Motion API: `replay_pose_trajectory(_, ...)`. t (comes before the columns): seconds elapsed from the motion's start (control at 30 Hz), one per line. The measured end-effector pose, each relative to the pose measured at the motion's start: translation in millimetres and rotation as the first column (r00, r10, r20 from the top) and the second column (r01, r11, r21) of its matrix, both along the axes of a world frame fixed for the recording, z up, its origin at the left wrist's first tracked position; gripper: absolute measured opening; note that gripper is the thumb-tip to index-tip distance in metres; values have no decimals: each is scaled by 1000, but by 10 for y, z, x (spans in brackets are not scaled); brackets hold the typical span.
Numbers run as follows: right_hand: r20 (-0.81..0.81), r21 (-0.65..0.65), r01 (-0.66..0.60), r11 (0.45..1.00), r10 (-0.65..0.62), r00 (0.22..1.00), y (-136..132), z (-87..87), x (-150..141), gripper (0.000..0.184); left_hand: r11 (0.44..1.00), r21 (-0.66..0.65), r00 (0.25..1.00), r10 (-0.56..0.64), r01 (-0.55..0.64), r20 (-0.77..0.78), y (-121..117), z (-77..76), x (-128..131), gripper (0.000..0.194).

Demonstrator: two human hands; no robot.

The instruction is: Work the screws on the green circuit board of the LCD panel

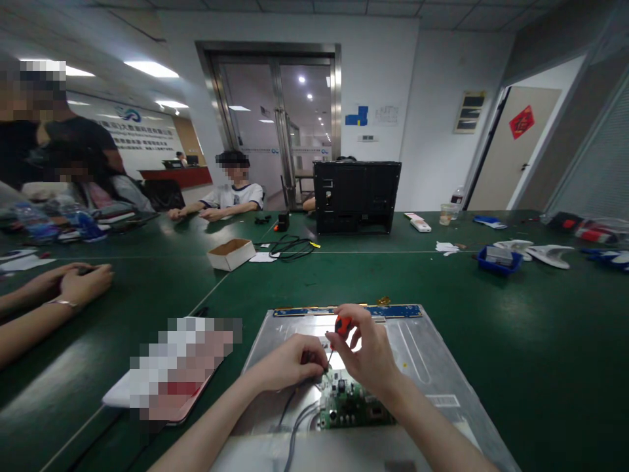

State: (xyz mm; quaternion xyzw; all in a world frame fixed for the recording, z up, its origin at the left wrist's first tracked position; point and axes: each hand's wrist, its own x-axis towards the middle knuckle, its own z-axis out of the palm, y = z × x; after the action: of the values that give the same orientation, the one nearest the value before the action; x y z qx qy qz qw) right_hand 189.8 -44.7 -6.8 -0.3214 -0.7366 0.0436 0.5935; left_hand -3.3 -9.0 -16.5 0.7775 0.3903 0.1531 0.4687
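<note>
Right hand [371, 354] grips a red screwdriver [343, 325], circuit board [350, 401] just below.

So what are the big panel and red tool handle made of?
The panel looks like sheet metal: silvery, softly shiny, with pressed grooves. The tool handle seems smooth plastic, given its bright red and black parts; rubber is possible.
</note>
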Motion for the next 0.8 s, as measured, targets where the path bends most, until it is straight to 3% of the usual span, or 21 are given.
replay_pose_trajectory(0.8,60,11,-37,999,36,998,-34,64,11,42,1000,-2,998,-19,20,55,11,-24,-2,6)
